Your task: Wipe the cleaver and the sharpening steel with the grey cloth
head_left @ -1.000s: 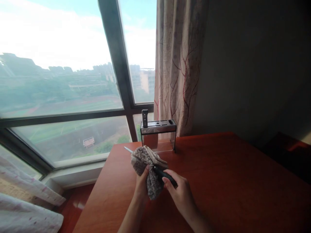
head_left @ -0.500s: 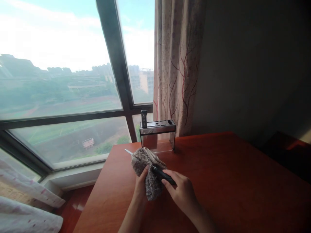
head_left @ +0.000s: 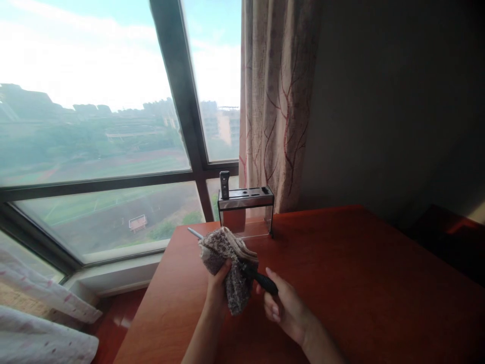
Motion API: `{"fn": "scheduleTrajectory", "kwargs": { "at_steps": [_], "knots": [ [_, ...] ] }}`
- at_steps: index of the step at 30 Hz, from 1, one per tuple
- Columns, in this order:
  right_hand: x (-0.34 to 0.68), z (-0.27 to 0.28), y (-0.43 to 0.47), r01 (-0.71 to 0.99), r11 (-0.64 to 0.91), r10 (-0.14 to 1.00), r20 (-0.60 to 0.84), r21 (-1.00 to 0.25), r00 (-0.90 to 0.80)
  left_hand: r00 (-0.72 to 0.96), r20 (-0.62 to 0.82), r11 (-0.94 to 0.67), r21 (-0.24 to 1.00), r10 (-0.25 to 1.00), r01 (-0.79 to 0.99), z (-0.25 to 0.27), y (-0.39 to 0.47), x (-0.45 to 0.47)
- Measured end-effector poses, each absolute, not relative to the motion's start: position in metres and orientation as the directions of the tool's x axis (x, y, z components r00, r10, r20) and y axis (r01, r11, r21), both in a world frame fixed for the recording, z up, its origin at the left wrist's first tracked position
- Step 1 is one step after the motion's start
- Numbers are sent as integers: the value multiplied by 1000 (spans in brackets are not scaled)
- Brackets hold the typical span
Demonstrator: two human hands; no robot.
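Note:
A grey fuzzy cloth [head_left: 237, 290] is bunched around the metal shaft of what looks like a sharpening steel. Its slim pale tip [head_left: 194, 232] sticks out at the upper left, and its black ridged handle [head_left: 266, 284] points to the lower right. My left hand [head_left: 217, 285] is closed on the cloth, the thumb pressing on top; its other fingers are hidden behind. Around the end of the handle, my right hand [head_left: 286, 306] is loosened, thumb side above and fingers half curled below, apart from a firm grip.
Behind the cloth stands a clear-sided knife block [head_left: 246, 198] with a metal top and one dark handle [head_left: 225, 185] upright in it. The reddish wooden table [head_left: 341, 263] meets a window on the left and a patterned curtain [head_left: 278, 101] at the back.
The cloth and the tip have shifted slightly left, and more of the tip shows. My right hand has loosened from the handle and moved down and right.

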State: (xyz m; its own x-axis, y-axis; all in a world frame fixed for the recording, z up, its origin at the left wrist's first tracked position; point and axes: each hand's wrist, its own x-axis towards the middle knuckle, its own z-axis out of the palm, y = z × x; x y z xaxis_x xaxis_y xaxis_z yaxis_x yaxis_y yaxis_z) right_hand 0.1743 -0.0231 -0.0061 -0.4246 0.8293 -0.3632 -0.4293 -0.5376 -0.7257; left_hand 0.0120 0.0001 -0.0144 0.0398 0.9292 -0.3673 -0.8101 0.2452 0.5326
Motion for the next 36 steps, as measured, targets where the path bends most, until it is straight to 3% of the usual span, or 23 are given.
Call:
{"fn": "scheduleTrajectory", "kwargs": {
  "at_steps": [6,11,15,19,24,31,36],
  "knots": [
    [190,-13,-24,-413,-541,822,-357,-732,-444,-31,-325,167,564,945,-809,-9,3,-2],
    [205,-15,-23,-329,-571,793,-403,-752,-457,-146,-267,13,513,953,-858,-3,8,-16],
    [212,-7,-26,-222,-425,868,-325,-877,-375,-246,-232,-125,436,941,-891,-7,13,-28],
    [213,1,-30,-115,-253,935,-212,-961,-284,-248,-198,-159,380,948,-911,-13,15,-36],
    [209,7,-28,-55,-129,959,-111,-990,-262,-146,-180,-68,381,973,-922,-14,13,-28],
    [188,9,-21,-20,-29,967,-23,-999,-254,136,-356,299,454,924,-840,-12,-1,7],
    [171,9,-19,171,118,977,83,-978,-197,72,-346,270,569,936,-777,-8,-8,28]
  ]
}}
